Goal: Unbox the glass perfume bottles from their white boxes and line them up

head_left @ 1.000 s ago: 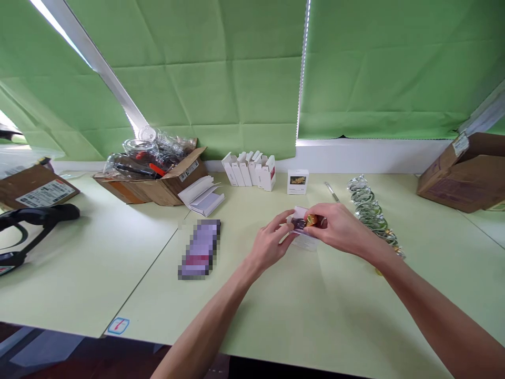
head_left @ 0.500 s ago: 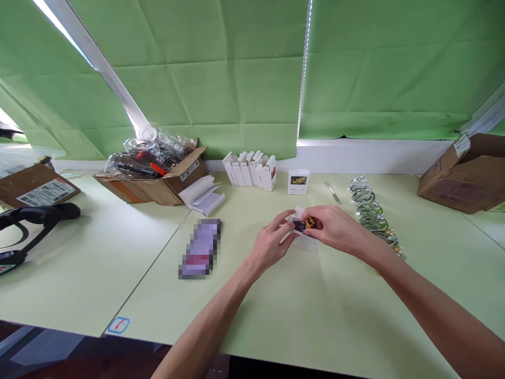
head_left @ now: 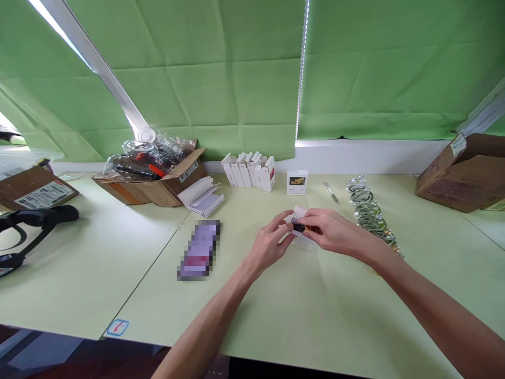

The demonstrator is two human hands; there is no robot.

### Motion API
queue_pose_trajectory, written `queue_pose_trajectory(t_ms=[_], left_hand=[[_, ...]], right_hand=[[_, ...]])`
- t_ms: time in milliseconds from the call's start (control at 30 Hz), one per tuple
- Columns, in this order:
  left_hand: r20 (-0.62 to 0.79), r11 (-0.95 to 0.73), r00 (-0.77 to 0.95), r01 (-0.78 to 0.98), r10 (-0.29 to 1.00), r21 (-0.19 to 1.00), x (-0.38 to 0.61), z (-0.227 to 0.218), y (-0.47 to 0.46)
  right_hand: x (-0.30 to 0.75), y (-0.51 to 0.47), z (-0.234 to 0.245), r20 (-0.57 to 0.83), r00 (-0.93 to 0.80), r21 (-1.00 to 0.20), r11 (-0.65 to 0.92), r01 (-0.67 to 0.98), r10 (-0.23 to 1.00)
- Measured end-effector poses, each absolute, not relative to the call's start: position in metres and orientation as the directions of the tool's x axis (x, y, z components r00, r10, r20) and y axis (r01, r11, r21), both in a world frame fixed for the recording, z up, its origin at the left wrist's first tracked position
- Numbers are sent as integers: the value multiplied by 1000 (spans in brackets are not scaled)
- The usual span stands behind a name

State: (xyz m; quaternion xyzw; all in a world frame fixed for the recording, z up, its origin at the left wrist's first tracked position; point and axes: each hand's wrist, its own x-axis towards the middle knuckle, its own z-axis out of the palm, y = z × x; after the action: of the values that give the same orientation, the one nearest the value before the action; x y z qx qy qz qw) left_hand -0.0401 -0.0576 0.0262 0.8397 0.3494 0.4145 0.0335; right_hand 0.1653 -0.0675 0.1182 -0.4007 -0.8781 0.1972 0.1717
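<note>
Over the middle of the pale green table, my left hand [head_left: 272, 238] is closed on the left side of a small white open box [head_left: 300, 212]. Its flap stands up between my hands. My right hand [head_left: 331, 229] pinches a small dark and gold object [head_left: 302, 228] at the box's open top; its exact kind is too small to tell. Part of the object is covered by my fingers. Beneath my hands lies a thin, see-through white sheet or flap [head_left: 305, 243]. Behind them stands a closed white box with a picture [head_left: 297, 182].
A row of small open white boxes [head_left: 248, 171] stands at the back, beside flat folded cartons [head_left: 201, 197]. A blurred phone [head_left: 199, 250] lies left. To the right are a pen [head_left: 331, 192], silvery packets [head_left: 371, 213] and a cardboard box [head_left: 461, 176]. A filled cardboard box [head_left: 158, 184] sits back left.
My right fingers have moved down over the dark and gold object, so less gold shows at the box opening. The left hand keeps its hold on the box.
</note>
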Motion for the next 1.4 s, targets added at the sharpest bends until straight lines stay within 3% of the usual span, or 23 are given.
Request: queue_pose_trajectory(t_ms=[100,333,500,600,767,867,967,1100,1400], left_hand=[[673,-754,415,563,612,339,-40,26,-57],[691,-762,420,573,588,301,-40,24,-56],[690,-759,426,586,585,282,-41,24,-56],[700,-769,421,569,577,291,-40,26,-57],[679,-755,365,478,636,449,-38,25,-59],[665,-715,278,380,693,586,-36,24,-59],[636,-673,230,339,737,657,-36,25,-58],[592,-660,293,282,750,696,-37,28,-55],[574,-650,318,246,755,719,-37,27,-54]], right_hand=[[167,-66,116,135,-591,-474,576,666,795],[169,-72,103,256,-607,-350,658,667,752],[167,-72,99,250,-621,-351,667,657,743],[169,-74,95,319,-611,-367,689,625,724],[177,-87,82,648,-362,-407,706,580,671],[180,-94,74,736,-241,-395,691,606,633],[183,-97,67,769,-215,-345,675,653,601],[187,-97,58,759,-250,-290,656,697,602],[185,-95,41,713,-208,-391,627,674,669]])
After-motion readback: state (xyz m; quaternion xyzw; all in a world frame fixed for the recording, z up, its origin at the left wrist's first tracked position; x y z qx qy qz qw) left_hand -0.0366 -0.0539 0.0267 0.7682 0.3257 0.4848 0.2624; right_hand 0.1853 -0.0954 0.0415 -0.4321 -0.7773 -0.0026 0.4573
